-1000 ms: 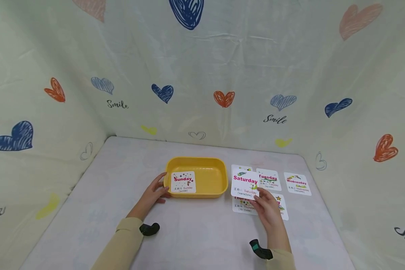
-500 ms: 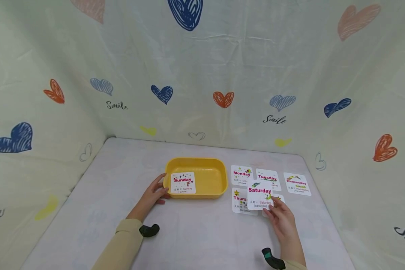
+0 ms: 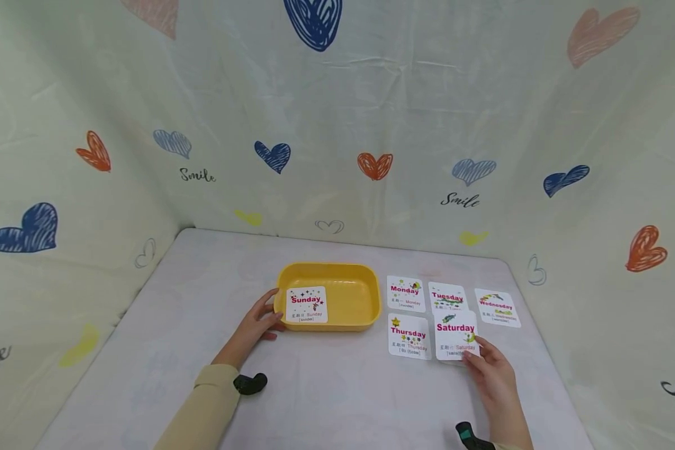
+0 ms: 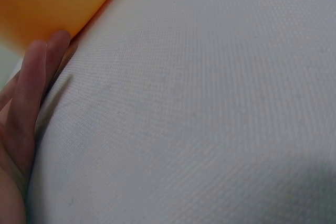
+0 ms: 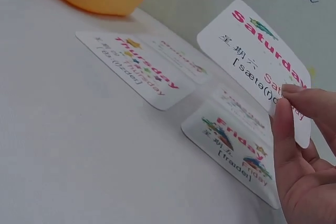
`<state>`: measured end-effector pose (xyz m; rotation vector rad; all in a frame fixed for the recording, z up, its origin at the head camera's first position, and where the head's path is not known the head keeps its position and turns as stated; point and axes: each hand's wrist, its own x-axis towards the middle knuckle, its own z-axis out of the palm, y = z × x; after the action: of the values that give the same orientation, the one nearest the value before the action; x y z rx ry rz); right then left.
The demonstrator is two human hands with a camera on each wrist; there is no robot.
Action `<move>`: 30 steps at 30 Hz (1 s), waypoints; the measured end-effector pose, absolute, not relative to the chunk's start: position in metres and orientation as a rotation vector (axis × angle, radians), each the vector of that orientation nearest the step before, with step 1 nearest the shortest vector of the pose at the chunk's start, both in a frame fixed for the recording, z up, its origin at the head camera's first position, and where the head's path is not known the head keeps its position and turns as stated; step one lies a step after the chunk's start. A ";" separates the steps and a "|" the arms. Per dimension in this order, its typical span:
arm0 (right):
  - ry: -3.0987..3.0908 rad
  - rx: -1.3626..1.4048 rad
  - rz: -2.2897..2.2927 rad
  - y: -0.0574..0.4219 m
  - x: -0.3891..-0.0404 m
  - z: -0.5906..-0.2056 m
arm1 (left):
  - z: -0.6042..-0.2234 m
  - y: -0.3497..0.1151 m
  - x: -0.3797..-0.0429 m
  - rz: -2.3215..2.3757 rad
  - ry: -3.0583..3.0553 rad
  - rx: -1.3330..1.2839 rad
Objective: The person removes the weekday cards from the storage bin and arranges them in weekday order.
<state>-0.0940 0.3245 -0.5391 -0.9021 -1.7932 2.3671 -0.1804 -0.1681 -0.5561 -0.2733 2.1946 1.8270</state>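
Observation:
In the head view, my left hand (image 3: pixel 260 320) rests against the left end of a yellow tray (image 3: pixel 353 300), its fingers mostly straight. A Sunday card (image 3: pixel 306 305) lies in the tray's left part. My right hand (image 3: pixel 494 375) pinches a Saturday card (image 3: pixel 455 335) by its lower right corner. In the right wrist view that card stands tilted above a Friday card (image 5: pixel 233 150), which it almost wholly covers in the head view. Beside it lies a Thursday card (image 3: pixel 409 336). Monday (image 3: pixel 405 294), Tuesday (image 3: pixel 447 295) and Wednesday cards (image 3: pixel 497 307) form the row behind.
A pale cloth covers the table (image 3: pixel 326 387). Curtains (image 3: pixel 337 112) printed with hearts and the word Smile hang behind and along both sides. The table's back edge runs just beyond the cards and tray.
My right hand has carried the Saturday card rightward and toward the front edge, from over the Monday and Thursday cards to over the Friday card. My left hand stays at the tray.

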 end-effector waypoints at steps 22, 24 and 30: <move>-1.924 -1.140 2.045 0.389 -0.092 -0.541 | -0.562 -0.168 -0.187 1.830 2.164 -0.250; -1.907 -1.153 2.028 0.394 -0.092 -0.542 | -0.562 -0.168 -0.187 1.829 2.162 -0.249; -1.924 -1.174 1.964 0.408 -0.092 -0.545 | -0.559 -0.168 -0.183 1.818 2.175 -0.251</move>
<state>-0.0917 0.4079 -0.5451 -1.1745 -1.9239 1.9636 -0.1830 -0.1684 -0.5593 -0.2505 2.1746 1.8178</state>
